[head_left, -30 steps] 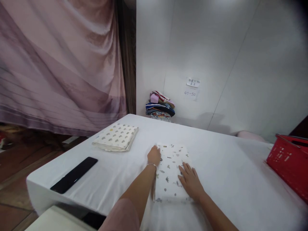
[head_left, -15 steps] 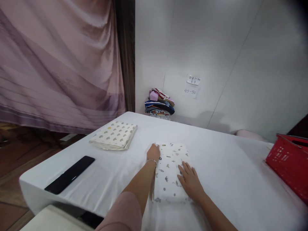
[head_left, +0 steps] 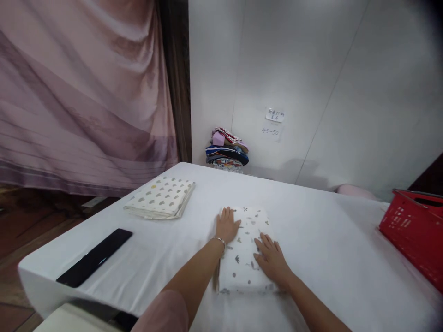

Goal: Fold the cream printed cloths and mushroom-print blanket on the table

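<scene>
A folded white cloth (head_left: pixel 246 272) with small grey plant-like prints lies on the white table (head_left: pixel 318 258) in front of me. My left hand (head_left: pixel 227 226) rests flat on its upper left part, fingers spread, a bracelet at the wrist. On the cloth's right side lies my right hand (head_left: pixel 272 259), palm down with its fingers apart. Neither hand grips anything. Farther left on the table sits a second folded cloth (head_left: pixel 162 197), cream with grey prints and one yellow mark.
A long black object (head_left: pixel 95 258) lies near the table's left edge. At the far right stands a red basket (head_left: pixel 413 233). Folded fabrics (head_left: pixel 226 150) are piled beyond the back edge, by a wall with paper signs (head_left: pixel 273 124). A pink curtain (head_left: pixel 86 92) hangs at left.
My left hand has moved from the cloth's left edge onto its top, and its fingers have spread. My right hand stays on the cloth. The whole view has shifted slightly.
</scene>
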`<state>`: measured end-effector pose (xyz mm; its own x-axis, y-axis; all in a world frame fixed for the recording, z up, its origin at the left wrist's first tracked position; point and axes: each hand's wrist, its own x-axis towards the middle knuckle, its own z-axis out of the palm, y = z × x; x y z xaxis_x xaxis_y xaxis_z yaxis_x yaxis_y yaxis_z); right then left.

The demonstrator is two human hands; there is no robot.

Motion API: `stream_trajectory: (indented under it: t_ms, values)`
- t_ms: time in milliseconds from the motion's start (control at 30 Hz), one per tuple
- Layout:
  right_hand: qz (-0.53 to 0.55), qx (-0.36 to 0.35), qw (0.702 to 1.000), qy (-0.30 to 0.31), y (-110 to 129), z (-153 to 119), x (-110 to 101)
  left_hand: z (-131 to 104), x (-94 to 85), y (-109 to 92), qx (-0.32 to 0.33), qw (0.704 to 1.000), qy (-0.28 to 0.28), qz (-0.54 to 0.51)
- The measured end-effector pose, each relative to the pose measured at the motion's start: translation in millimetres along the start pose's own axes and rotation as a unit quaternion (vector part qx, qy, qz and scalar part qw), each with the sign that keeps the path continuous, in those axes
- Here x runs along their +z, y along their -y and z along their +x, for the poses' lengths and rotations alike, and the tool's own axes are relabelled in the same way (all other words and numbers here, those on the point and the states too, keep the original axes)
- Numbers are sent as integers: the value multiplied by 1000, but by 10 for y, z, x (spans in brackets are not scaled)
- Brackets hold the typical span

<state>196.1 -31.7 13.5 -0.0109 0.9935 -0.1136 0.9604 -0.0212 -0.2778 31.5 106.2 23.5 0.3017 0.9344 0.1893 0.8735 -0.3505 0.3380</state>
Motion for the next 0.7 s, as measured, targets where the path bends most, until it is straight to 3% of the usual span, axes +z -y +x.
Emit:
stream_trajectory:
  t_ms: [133, 300, 467, 600, 700]
  values:
    - [15, 1, 1000, -13, 141, 261, -218, -57, 115, 55, -23, 1000, 15, 4]
    - [-20, -28, 996, -82, 314, 900, -460, -58, 95, 59, -27, 999, 16, 5]
    - [-39, 31, 998, -40, 94, 1272, -329, -60, 130, 90, -18, 1000, -2, 9]
    - [-37, 36, 998, -39, -47, 1337, -198, -50, 149, 96, -26, 1000, -5, 3]
    - [-26, 39, 998, -30, -33, 1329, -214, -47, 125, 80, -33, 999, 1, -4]
